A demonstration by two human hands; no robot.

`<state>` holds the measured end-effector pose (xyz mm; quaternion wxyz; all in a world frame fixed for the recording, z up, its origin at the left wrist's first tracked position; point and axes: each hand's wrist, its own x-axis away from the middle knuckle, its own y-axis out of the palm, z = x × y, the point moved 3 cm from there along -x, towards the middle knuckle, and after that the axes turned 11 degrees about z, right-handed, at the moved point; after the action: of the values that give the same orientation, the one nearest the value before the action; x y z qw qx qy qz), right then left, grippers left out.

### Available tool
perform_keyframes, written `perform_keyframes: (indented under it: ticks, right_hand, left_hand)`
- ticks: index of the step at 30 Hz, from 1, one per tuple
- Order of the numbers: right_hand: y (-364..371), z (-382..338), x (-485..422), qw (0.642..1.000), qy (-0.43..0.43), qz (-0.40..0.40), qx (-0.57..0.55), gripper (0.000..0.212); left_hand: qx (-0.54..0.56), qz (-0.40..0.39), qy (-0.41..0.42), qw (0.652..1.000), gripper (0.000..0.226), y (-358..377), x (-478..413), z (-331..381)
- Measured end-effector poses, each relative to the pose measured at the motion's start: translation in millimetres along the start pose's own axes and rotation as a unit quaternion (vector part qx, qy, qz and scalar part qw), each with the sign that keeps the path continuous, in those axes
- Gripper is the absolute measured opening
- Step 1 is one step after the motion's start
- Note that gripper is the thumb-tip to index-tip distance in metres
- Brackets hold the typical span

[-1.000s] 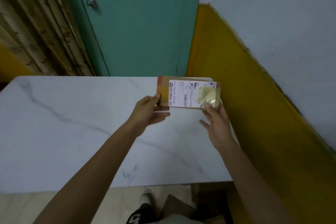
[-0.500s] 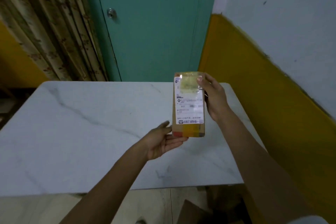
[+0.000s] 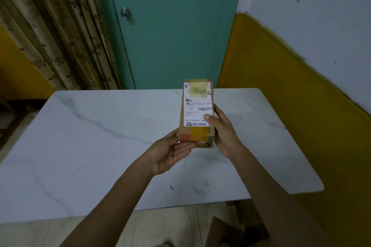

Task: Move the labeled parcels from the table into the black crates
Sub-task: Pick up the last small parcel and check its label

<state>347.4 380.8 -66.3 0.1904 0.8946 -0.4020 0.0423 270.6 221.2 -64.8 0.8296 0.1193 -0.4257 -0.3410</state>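
Head view: labeled parcel [image 3: 197, 110] held upright above marble desk [image 3: 90, 146], clear of surface, white label [image 3: 198, 104] facing camera. Left hand [image 3: 170, 152] grips bottom end, fingers under, thumb on side edge. Right hand [image 3: 222, 132] grips right side, thumb on label. Black crates not in view. Judgement: parcel picked up, not yet crated; carry and drop-off remain. Count of parcels already moved: cannot tell.

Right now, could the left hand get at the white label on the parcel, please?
Probably yes. The label faces the camera; only the thumb of the right hand covers its lower right corner. The left hand holds the lower end of the parcel below it, but would have to loosen that hold first.
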Motion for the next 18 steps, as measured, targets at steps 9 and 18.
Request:
perform_keyframes:
  ticks: [9, 18]
  right_hand:
    - [-21.3, 15.2, 0.6, 0.997, -0.008, -0.053, 0.046, 0.061]
    - [-53.5, -2.7, -5.6, 0.994, -0.026, -0.096, 0.053, 0.068]
  left_hand:
    - [-0.048, 0.009, 0.039, 0.998, 0.059, 3.8, -3.5, -19.9]
    - [0.041, 0.011, 0.054, 0.998, 0.051, 35.2, -12.9, -41.6]
